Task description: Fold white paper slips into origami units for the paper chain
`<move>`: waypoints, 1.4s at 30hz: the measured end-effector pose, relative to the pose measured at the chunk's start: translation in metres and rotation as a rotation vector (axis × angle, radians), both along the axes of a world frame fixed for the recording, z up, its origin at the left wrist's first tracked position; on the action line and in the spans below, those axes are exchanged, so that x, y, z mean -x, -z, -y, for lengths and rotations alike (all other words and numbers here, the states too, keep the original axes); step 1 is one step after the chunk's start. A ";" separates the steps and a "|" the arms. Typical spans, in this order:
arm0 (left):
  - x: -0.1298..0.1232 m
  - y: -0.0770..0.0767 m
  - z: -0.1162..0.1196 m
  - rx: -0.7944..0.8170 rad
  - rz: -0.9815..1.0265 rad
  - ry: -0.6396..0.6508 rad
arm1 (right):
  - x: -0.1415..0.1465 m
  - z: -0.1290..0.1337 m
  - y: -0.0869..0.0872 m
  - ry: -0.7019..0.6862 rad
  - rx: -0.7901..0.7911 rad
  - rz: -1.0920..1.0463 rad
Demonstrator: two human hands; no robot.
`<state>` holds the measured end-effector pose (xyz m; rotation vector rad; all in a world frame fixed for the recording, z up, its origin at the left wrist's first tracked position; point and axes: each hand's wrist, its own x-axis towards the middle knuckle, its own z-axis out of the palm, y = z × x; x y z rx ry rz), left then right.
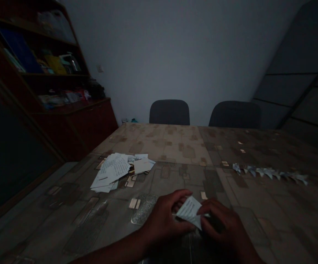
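Observation:
A small folded piece of printed paper [189, 212] is held between my two hands above the near side of the table. My left hand [167, 212] grips its left side, with the fingers behind it and the thumb below. My right hand [221, 220] pinches the paper's right edge between thumb and fingers. Farther left lies a loose pile of paper sheets [114, 169], some of them printed. To the right, a row of folded paper pieces [270, 173] stretches across the table. The room is dim, so fine folds are hard to make out.
The table [172, 146] has a patterned cover. Behind its far edge stand two dark chairs [169, 112]. A wooden cabinet [90, 124] with filled shelves is at the left, and dark panels [293, 84] line the right.

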<state>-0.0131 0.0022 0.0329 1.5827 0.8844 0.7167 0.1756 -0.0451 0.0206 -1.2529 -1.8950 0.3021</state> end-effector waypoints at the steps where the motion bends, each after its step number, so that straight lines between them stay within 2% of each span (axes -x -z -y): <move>1: -0.001 0.000 0.001 -0.065 -0.037 -0.044 | 0.001 0.000 0.000 -0.006 0.005 -0.002; 4: -0.002 0.004 0.002 -0.191 -0.087 -0.134 | 0.002 0.001 0.002 0.000 0.078 -0.036; 10: -0.007 0.008 0.004 -0.057 -0.063 -0.194 | 0.006 0.001 0.008 0.091 0.268 -0.211; 14: -0.009 0.007 0.006 -0.024 -0.072 -0.211 | 0.014 0.002 0.011 0.166 0.267 -0.352; 19: -0.005 0.012 0.004 0.009 -0.035 -0.222 | 0.009 0.000 0.015 0.175 0.244 -0.345; 23: 0.000 0.013 -0.003 -0.006 -0.020 -0.268 | -0.006 -0.005 0.008 0.155 0.240 -0.338; 25: 0.001 0.011 -0.006 -0.007 -0.023 -0.290 | -0.012 -0.005 0.002 0.265 0.238 -0.323; 27: 0.002 0.009 -0.007 0.004 -0.020 -0.289 | -0.015 -0.005 -0.003 0.265 0.252 -0.308; 29: 0.001 0.009 -0.006 0.013 -0.019 -0.253 | -0.015 -0.003 -0.008 0.178 0.247 -0.239; 33: 0.001 0.012 -0.003 -0.005 -0.034 -0.162 | -0.012 0.000 -0.013 -0.103 0.153 -0.078; 39: 0.004 0.018 -0.006 -0.118 -0.037 -0.018 | -0.014 -0.003 -0.002 -0.210 0.108 0.050; 42: 0.008 0.017 -0.010 -0.304 -0.046 0.061 | -0.014 -0.005 0.008 -0.253 0.079 0.089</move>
